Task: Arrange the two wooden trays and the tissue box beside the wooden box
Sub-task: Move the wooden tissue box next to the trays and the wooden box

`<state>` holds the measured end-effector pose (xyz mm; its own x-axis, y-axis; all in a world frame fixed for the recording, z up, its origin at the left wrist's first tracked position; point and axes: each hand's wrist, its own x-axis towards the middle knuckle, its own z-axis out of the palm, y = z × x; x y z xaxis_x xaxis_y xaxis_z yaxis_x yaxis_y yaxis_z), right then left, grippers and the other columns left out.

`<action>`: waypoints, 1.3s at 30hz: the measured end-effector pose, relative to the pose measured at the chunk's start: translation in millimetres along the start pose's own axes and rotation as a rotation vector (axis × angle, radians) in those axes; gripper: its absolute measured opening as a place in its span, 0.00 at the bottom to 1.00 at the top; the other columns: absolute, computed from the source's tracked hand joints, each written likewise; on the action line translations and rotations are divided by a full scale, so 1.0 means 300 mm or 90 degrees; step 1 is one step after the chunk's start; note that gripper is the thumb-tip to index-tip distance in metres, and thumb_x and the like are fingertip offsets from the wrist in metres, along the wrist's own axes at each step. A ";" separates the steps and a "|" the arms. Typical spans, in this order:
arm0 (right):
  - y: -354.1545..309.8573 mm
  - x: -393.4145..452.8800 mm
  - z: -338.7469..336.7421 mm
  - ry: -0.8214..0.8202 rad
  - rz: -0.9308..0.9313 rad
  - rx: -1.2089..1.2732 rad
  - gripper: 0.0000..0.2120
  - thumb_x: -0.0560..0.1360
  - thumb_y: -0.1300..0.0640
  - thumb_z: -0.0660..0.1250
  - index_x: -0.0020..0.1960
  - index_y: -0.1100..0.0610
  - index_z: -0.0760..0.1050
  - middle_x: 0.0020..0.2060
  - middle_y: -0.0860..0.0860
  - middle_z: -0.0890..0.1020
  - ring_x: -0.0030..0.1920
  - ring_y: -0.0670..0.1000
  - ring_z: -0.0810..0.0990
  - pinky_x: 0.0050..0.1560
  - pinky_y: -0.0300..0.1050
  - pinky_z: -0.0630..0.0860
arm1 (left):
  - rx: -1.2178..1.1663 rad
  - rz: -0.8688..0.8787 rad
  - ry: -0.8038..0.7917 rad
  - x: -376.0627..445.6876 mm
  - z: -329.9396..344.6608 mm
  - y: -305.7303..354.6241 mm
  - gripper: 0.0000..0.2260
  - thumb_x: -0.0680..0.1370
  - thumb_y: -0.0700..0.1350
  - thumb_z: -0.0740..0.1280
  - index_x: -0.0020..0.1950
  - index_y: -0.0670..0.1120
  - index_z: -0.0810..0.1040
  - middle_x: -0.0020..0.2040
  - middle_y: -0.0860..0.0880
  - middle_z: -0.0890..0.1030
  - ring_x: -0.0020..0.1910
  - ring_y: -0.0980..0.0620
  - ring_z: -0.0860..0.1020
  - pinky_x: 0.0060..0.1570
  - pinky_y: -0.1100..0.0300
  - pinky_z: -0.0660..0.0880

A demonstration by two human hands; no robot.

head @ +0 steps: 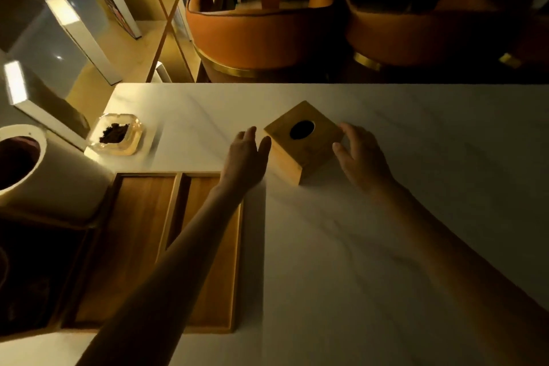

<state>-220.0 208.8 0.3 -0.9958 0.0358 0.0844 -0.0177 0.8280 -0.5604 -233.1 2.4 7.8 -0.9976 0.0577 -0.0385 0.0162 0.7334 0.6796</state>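
The tissue box (300,147), a wooden cube with a round dark hole in its top, rests on the white table, turned corner-on to me. My left hand (246,154) is at its left corner with fingers spread and the thumb against the wood. My right hand (361,157) cups its right corner, fingers apart, not closed around it. Two wooden trays lie side by side at the near left: the left tray (133,235) and the right tray (217,291), which my left forearm crosses. A dark wooden box (35,276) sits left of the trays, mostly in shadow.
A glass ashtray (118,137) with dark ash stands beyond the trays. A white cylindrical bin (44,175) with an open top stands at the far left. Orange chairs (261,30) line the table's far edge. The marble tabletop (386,246) stretches to the right.
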 end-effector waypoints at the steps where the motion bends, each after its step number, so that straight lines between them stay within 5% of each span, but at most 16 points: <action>1: 0.023 0.022 0.012 -0.041 0.051 0.048 0.24 0.78 0.54 0.57 0.71 0.58 0.56 0.69 0.60 0.66 0.68 0.59 0.65 0.62 0.50 0.66 | -0.017 -0.008 -0.004 0.032 0.018 -0.004 0.23 0.79 0.49 0.56 0.71 0.40 0.56 0.71 0.38 0.64 0.68 0.41 0.65 0.66 0.50 0.64; 6: 0.085 0.076 0.085 -0.141 0.262 0.282 0.32 0.77 0.43 0.54 0.73 0.53 0.43 0.75 0.54 0.54 0.72 0.56 0.56 0.68 0.51 0.58 | -0.142 -0.098 -0.091 0.135 0.118 -0.038 0.31 0.77 0.53 0.57 0.73 0.42 0.45 0.76 0.41 0.51 0.74 0.43 0.52 0.70 0.52 0.54; 10: 0.110 0.085 0.125 -0.143 0.299 0.341 0.33 0.75 0.40 0.55 0.73 0.54 0.46 0.73 0.54 0.59 0.71 0.55 0.61 0.62 0.43 0.60 | -0.289 -0.118 -0.132 0.143 0.171 -0.057 0.24 0.78 0.46 0.57 0.71 0.43 0.53 0.72 0.40 0.62 0.70 0.43 0.61 0.66 0.56 0.59; 15: 0.130 0.081 0.140 -0.136 0.276 0.333 0.30 0.77 0.43 0.56 0.72 0.55 0.50 0.71 0.55 0.64 0.68 0.56 0.65 0.56 0.42 0.61 | -0.420 -0.155 -0.129 0.118 0.183 -0.055 0.21 0.79 0.43 0.57 0.70 0.46 0.56 0.67 0.45 0.67 0.64 0.50 0.66 0.62 0.55 0.64; 21: 0.114 0.065 0.105 -0.099 0.219 0.276 0.25 0.77 0.46 0.57 0.68 0.59 0.61 0.65 0.57 0.71 0.64 0.54 0.70 0.54 0.40 0.63 | -0.373 -0.182 -0.099 0.092 0.172 -0.030 0.20 0.78 0.44 0.58 0.68 0.42 0.60 0.65 0.35 0.70 0.64 0.35 0.68 0.65 0.39 0.65; 24: 0.082 0.045 0.058 -0.083 0.181 0.266 0.21 0.77 0.47 0.58 0.65 0.58 0.65 0.61 0.56 0.74 0.61 0.53 0.72 0.52 0.39 0.65 | -0.373 -0.161 -0.075 0.048 0.132 -0.011 0.19 0.77 0.44 0.59 0.67 0.41 0.62 0.62 0.34 0.71 0.61 0.35 0.70 0.62 0.41 0.68; 29: -0.015 -0.020 -0.018 -0.042 0.094 0.252 0.17 0.77 0.51 0.58 0.63 0.58 0.68 0.58 0.57 0.77 0.54 0.48 0.73 0.35 0.18 0.68 | -0.347 -0.106 0.010 -0.055 0.032 0.029 0.18 0.77 0.47 0.61 0.65 0.44 0.64 0.61 0.40 0.75 0.57 0.42 0.74 0.49 0.55 0.71; 36: -0.206 -0.177 -0.121 0.051 0.016 0.275 0.17 0.76 0.52 0.61 0.61 0.60 0.71 0.47 0.52 0.78 0.45 0.46 0.74 0.44 0.36 0.69 | -0.304 -0.044 0.106 -0.243 -0.166 0.081 0.20 0.76 0.48 0.62 0.66 0.45 0.65 0.53 0.51 0.74 0.43 0.58 0.74 0.40 0.66 0.72; 39: -0.279 -0.261 -0.138 0.071 -0.028 0.273 0.15 0.75 0.53 0.63 0.57 0.61 0.73 0.41 0.49 0.77 0.39 0.45 0.75 0.41 0.34 0.69 | -0.302 -0.039 0.126 -0.345 -0.239 0.074 0.19 0.77 0.49 0.61 0.66 0.46 0.65 0.60 0.45 0.77 0.47 0.53 0.76 0.47 0.58 0.75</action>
<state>-136.8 159.8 74.6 -0.9779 0.0847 0.1913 -0.1197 0.5236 -0.8435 -134.2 -35.7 79.4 -0.9903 -0.1378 0.0195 -0.0290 0.3411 0.9396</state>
